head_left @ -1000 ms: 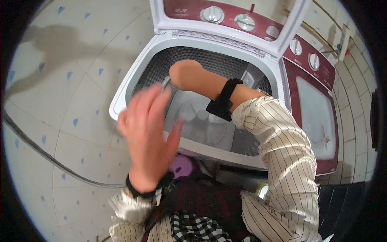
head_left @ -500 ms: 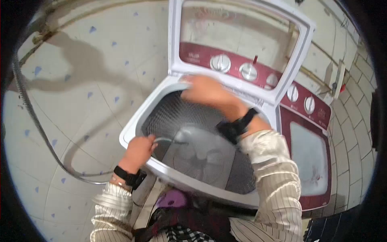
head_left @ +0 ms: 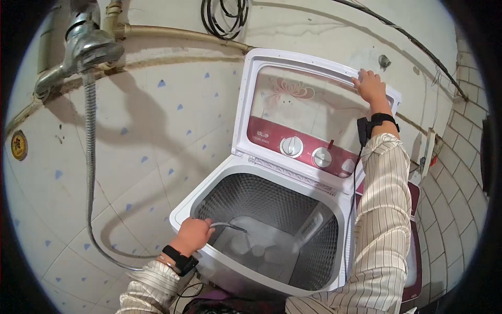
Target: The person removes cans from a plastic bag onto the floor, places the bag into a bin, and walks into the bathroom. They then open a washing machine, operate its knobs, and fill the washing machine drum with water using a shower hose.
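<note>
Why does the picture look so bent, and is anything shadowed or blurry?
In the head view, the corners are black and the pipe bows, likely from a very wide lens; in that view, a soft shadow falls on the tiled wall; also there, the left hand and right hand look fairly sharp.

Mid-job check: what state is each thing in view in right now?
Left hand: closed on the hose at the tub's rim
Right hand: gripping the lid's top edge
Hose: hanging from the faucet, its end inside the tub
Lid: raised, open
Tub: uncovered; water level unclear
Faucet: on or off, cannot tell
Cable: coiled against the wall
</note>
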Motion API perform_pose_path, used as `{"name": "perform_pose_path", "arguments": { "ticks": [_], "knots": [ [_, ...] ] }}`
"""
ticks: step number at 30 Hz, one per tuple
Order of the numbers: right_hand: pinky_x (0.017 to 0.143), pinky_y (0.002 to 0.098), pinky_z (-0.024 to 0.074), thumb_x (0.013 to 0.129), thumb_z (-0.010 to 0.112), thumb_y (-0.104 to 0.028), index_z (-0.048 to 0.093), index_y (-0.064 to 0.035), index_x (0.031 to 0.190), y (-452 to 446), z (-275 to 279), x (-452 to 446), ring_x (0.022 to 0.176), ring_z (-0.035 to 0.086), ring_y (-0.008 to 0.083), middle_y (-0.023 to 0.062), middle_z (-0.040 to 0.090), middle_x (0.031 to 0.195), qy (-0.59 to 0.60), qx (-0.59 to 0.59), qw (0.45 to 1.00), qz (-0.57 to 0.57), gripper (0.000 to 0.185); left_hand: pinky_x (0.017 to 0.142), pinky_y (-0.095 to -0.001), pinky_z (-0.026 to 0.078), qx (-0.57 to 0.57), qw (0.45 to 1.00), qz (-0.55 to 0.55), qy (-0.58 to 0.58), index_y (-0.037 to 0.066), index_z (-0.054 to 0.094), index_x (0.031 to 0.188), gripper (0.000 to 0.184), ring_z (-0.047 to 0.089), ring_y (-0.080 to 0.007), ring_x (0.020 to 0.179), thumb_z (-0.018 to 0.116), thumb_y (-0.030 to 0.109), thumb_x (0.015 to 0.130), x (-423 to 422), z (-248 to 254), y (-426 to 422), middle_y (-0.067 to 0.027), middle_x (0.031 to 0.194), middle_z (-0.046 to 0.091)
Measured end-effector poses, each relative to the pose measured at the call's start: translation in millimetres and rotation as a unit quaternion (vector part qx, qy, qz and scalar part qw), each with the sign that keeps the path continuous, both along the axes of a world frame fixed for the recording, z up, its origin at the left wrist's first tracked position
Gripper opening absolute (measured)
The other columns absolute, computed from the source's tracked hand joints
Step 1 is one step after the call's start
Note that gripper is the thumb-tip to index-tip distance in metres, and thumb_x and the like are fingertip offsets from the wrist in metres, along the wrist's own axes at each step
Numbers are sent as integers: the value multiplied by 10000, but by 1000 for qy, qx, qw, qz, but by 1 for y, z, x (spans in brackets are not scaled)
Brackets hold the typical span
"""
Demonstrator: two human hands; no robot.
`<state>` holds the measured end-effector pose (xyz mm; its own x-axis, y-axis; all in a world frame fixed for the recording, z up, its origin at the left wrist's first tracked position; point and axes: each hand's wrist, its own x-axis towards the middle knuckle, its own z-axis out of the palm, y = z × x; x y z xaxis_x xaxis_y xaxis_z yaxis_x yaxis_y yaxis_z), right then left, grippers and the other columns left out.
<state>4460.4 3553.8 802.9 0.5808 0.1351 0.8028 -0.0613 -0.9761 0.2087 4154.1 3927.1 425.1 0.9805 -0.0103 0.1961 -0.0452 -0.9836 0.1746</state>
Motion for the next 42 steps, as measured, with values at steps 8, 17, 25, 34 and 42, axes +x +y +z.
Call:
{"name": "perform_pose_path", "arguments": {
  "ticks": [8,17,25,34,42],
  "knots": [
    [749,460,471,906,457,-472,694,-67,794,27,8,-72,912,604,301,131,632,924,-84,-115,990,1,482,644,-474,464,-11,997,-26,-65,69,613,944,214,602,-374,664,595,249,830,-2,-9,3,-163,678,620],
    [601,435,433,862,591,-247,561,-14,809,33,-86,-283,645,547,379,187,544,693,161,-94,934,304,241,638,-434,474,-28,995,-27,-90,61,582,799,148,634,-322,646,595,207,819,-1,-12,2,-134,651,636],
    [656,366,540,841,551,-127,503,57,1204,44,-185,-359,806,638,325,282,571,1124,331,-286,829,350,410,747,-440,470,-18,996,-41,-82,62,618,954,189,647,-319,745,558,161,804,3,-19,4,-128,737,659],
    [702,421,507,780,629,-224,645,-48,1041,88,-186,-235,826,621,352,164,646,941,492,-351,721,339,316,897,-434,404,-41,961,-120,-244,90,613,1015,235,549,-291,1029,564,218,825,18,-50,10,-116,1028,611],
    [836,402,488,756,575,-109,628,-60,1049,118,-213,31,967,597,316,148,619,1055,254,-321,883,231,301,929,-412,394,-52,972,-104,-204,76,595,1074,272,543,-278,1028,560,240,861,8,-50,16,-112,1031,598]
  ]
}}
